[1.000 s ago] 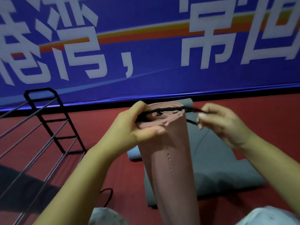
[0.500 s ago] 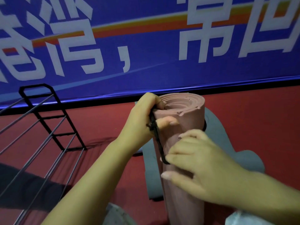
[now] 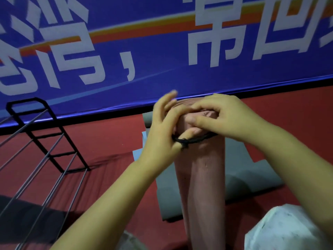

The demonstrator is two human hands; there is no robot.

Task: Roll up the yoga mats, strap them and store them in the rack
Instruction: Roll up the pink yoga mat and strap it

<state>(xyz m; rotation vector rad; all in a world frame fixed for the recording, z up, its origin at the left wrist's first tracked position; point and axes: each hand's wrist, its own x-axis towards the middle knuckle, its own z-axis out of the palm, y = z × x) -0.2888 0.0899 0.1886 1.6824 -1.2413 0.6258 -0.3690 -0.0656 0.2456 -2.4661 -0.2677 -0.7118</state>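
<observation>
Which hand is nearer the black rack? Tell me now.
Left. The left hand is at the left side of the pink mat roll, the side facing the black rack. The right hand grips the roll's top, farther from it.

One camera only, worn on my head, looking forward and down, tilted a little. It sits close over my hands, which fill the middle. My forearms run up from the bottom edge. The banner (image 3: 162,51) fills the top, the rack (image 3: 45,150) sits left.
</observation>
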